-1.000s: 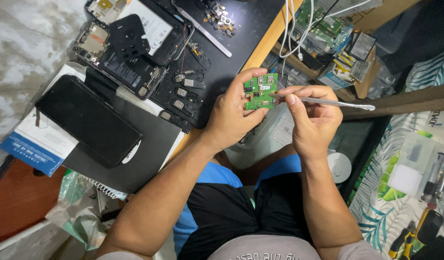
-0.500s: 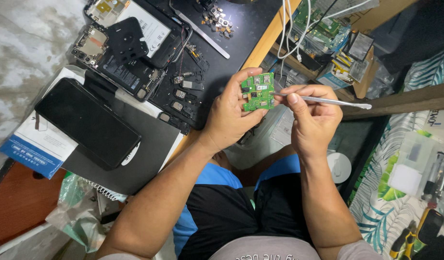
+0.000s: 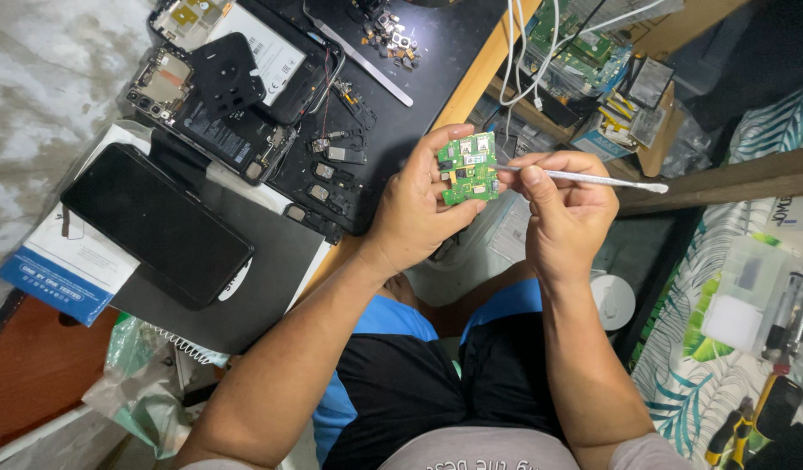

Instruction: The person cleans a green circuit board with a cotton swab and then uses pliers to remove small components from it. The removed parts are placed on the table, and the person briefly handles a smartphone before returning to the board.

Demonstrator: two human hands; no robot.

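My left hand [image 3: 414, 204] holds a small green circuit board [image 3: 467, 168] upright between thumb and fingers, over the front edge of the desk. My right hand [image 3: 568, 209] grips a thin silver metal tool [image 3: 593, 178]. The tool's tip rests against the right edge of the board. Its far end points right. Both forearms reach up from my lap.
An opened phone body [image 3: 214, 130] lies on a black mat [image 3: 419, 61] with small loose parts [image 3: 388, 30]. A black phone screen [image 3: 157, 224] rests on a dark notebook at the left. Cables and circuit boards fill a box [image 3: 584, 52] at the top. Hand tools [image 3: 784, 348] lie on leaf-patterned cloth at the right.
Both hands have stayed in nearly the same place. The tool tip has shifted slightly against the board's edge.
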